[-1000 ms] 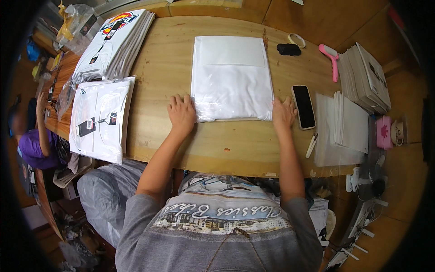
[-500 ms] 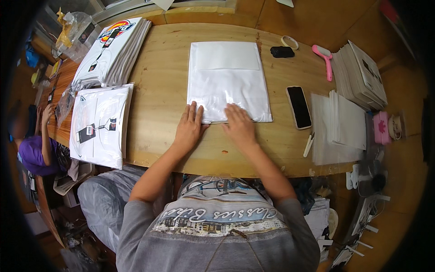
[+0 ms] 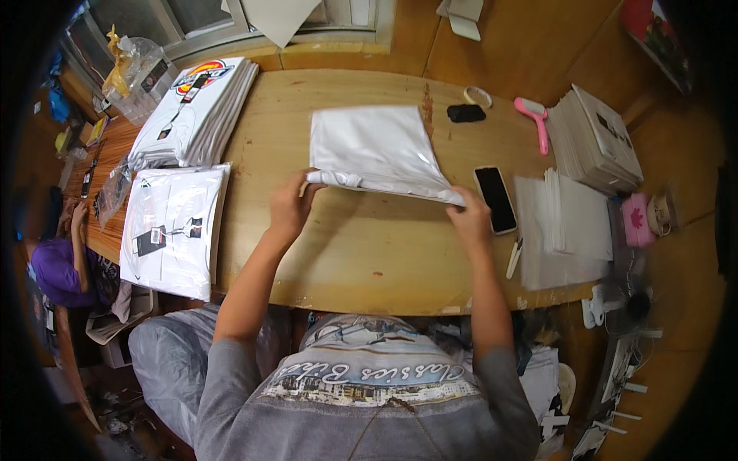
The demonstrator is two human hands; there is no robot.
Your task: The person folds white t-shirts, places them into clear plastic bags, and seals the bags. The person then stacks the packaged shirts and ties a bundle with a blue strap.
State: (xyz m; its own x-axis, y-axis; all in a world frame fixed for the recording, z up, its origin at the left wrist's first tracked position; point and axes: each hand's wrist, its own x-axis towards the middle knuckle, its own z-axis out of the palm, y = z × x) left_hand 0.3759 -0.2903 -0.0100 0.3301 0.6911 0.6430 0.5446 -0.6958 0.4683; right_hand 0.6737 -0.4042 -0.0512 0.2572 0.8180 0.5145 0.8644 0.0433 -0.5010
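Note:
A white folded garment in a clear plastic bag point(image 3: 373, 146) is on the wooden table in front of me, its near edge raised off the surface. My left hand point(image 3: 291, 207) pinches the near left corner, thumb and fingers closed on it. At the near right corner my right hand point(image 3: 470, 217) grips the same bag. The near edge between them looks bunched and sags slightly. To the left, a bagged white shirt with black tags point(image 3: 173, 230) lies flat, and beyond it rises a stack of folded white shirts point(image 3: 192, 115).
Right of the bag, a phone point(image 3: 496, 200) lies beside white sheets and clear sleeves point(image 3: 573, 219). Farther back are a black object point(image 3: 466, 114), a pink-handled roller point(image 3: 534, 119) and a paper stack point(image 3: 596, 142). A person in purple point(image 3: 60, 269) sits at far left.
Both hands have moved from lying flat on the bag to its near corners and grip them. The bag's near edge has come up off the table. The view has tilted upward.

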